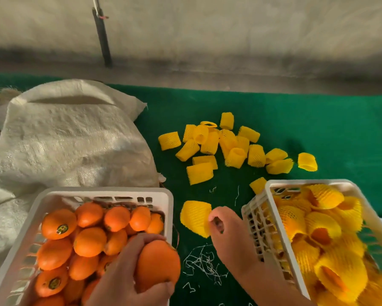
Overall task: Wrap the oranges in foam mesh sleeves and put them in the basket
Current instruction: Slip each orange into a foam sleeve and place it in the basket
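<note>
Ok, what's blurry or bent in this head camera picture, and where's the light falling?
Head view: the wall is smeared with blur; the green mat's far edge bows from wide-angle distortion; soft light falls on the sack; the right basket's wrapped oranges blur at the lower corner.

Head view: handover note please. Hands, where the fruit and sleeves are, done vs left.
Left hand: grips a bare orange at the near right corner of the left basket.
Right hand: pinches one yellow foam mesh sleeve on the green mat between the baskets.
Spare sleeves: loose pile farther back on the mat.
Done: right basket holds many sleeved oranges.
Left: sleeve the held orange, put it in the right basket, then work through the unwrapped oranges that fill the left basket.
</note>
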A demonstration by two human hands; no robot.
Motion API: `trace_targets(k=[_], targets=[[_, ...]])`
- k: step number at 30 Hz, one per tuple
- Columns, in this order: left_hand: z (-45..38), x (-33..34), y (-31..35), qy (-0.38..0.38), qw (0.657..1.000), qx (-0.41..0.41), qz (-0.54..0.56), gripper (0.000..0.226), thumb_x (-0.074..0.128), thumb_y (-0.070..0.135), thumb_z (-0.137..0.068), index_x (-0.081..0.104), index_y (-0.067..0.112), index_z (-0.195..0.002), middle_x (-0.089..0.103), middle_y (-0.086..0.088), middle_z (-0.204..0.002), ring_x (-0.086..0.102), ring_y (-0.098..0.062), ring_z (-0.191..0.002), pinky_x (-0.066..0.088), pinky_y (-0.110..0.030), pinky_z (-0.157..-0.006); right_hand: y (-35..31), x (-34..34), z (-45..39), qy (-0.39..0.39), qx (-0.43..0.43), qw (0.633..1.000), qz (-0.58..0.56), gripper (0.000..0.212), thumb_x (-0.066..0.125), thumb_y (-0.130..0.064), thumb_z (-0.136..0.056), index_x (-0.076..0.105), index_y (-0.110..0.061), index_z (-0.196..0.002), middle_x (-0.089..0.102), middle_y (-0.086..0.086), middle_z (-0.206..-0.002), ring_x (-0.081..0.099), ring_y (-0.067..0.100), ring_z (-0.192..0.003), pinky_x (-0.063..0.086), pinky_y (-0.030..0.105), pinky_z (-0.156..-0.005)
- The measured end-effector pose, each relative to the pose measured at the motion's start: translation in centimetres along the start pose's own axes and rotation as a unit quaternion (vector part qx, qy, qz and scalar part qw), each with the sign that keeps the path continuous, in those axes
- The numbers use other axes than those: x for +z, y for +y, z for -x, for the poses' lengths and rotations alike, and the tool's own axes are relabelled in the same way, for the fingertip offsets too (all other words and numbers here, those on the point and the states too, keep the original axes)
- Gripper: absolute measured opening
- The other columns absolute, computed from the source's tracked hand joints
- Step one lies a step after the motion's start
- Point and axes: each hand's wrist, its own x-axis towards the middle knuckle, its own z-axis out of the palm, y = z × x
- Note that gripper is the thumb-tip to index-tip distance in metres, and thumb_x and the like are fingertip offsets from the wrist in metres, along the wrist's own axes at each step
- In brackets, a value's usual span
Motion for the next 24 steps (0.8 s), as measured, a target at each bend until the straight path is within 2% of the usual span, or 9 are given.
trace_targets(k=[2,4,7,9,13,17,19,21,24], targets=[[-0.1,2.0,2.4,-0.054,0.998,0.019,-0.018,0.090,0.076,0.074,-0.048,0.035,0.071,-0.128,0.027,0.057,-0.126,0.037,0.028,-0.115,0.050,-0.011,-0.073,-0.1,-1.4,2.6,-0.027,-0.023,0.999,0.027,0.018,0.062,-0.008,-0.101,0.069,-0.023,-0.093,0.058,-0.014,-0.096,0.057,0.003,-0.074,0.052,0.021,-0.065],[-0.7,5.3,3.4,-0.125,0.991,0.024,-0.040,0.074,0.074,0.071,-0.059,0.042,0.065,-0.125,0.041,0.044,-0.123,0.047,0.016,-0.112,0.047,-0.011,-0.079,0.3,-2.5,4.7,-0.090,-0.026,0.993,0.068,0.019,0.058,-0.012,-0.104,0.073,-0.023,-0.101,0.056,-0.012,-0.117,0.057,-0.001,-0.081,0.051,0.014,-0.072],[-0.8,9.4,4.4,-0.177,0.984,-0.014,-0.013,0.066,0.075,0.057,-0.075,0.040,0.056,-0.131,0.036,0.030,-0.132,0.044,0.011,-0.113,0.039,-0.009,-0.091,1.5,-3.7,7.0,-0.177,-0.032,0.979,0.095,0.021,0.070,-0.026,-0.098,0.074,-0.027,-0.118,0.047,-0.012,-0.144,0.053,-0.003,-0.110,0.035,0.002,-0.085],[-0.4,11.6,4.4,-0.198,0.979,-0.044,0.013,0.076,0.073,0.058,-0.070,0.036,0.054,-0.137,0.039,0.020,-0.139,0.048,0.001,-0.121,0.043,-0.021,-0.104,2.1,-4.5,8.0,-0.215,-0.058,0.970,0.102,0.037,0.075,-0.034,-0.093,0.069,-0.031,-0.129,0.043,-0.013,-0.152,0.051,0.004,-0.126,0.035,0.011,-0.100],[0.7,13.9,4.7,-0.213,0.973,-0.071,0.048,0.082,0.070,0.059,-0.067,0.033,0.054,-0.140,0.041,0.020,-0.144,0.048,-0.002,-0.128,0.037,-0.020,-0.106,2.8,-5.8,10.1,-0.230,-0.077,0.966,0.092,0.049,0.074,-0.034,-0.093,0.061,-0.029,-0.140,0.049,-0.011,-0.148,0.050,0.007,-0.131,0.041,0.027,-0.112],[1.4,14.5,5.2,-0.220,0.971,-0.075,0.062,0.095,0.057,0.065,-0.057,0.030,0.035,-0.142,0.038,0.014,-0.132,0.041,-0.003,-0.132,0.028,-0.015,-0.112,2.6,-6.8,12.0,-0.238,-0.068,0.966,0.073,0.041,0.065,-0.027,-0.100,0.060,-0.026,-0.141,0.048,-0.011,-0.148,0.051,0.006,-0.128,0.039,0.021,-0.107],[1.6,14.4,5.3,-0.222,0.969,-0.095,0.054,0.102,0.055,0.072,-0.044,0.029,0.037,-0.137,0.039,0.010,-0.131,0.043,-0.008,-0.127,0.031,-0.018,-0.108,2.4,-7.2,12.9,-0.193,-0.023,0.978,0.071,0.033,0.055,-0.027,-0.103,0.064,-0.025,-0.134,0.054,-0.011,-0.140,0.055,0.004,-0.119,0.043,0.020,-0.103],[1.5,14.3,4.8,-0.221,0.966,-0.115,0.064,0.099,0.065,0.065,-0.050,0.038,0.036,-0.141,0.045,0.006,-0.140,0.049,-0.012,-0.128,0.039,-0.025,-0.109,2.2,-7.6,13.7,-0.116,0.028,0.990,0.075,0.030,0.044,-0.037,-0.104,0.069,-0.025,-0.115,0.059,-0.014,-0.118,0.056,0.001,-0.100,0.048,0.018,-0.091],[2.2,14.1,5.1,-0.252,0.950,-0.144,0.112,0.086,0.074,0.059,-0.043,0.047,0.048,-0.124,0.053,0.014,-0.127,0.058,-0.005,-0.110,0.053,-0.016,-0.077,1.5,-8.0,14.3,-0.081,0.057,0.992,0.072,0.041,0.040,-0.057,-0.105,0.067,-0.027,-0.097,0.057,-0.016,-0.101,0.056,0.001,-0.087,0.041,0.011,-0.077]])
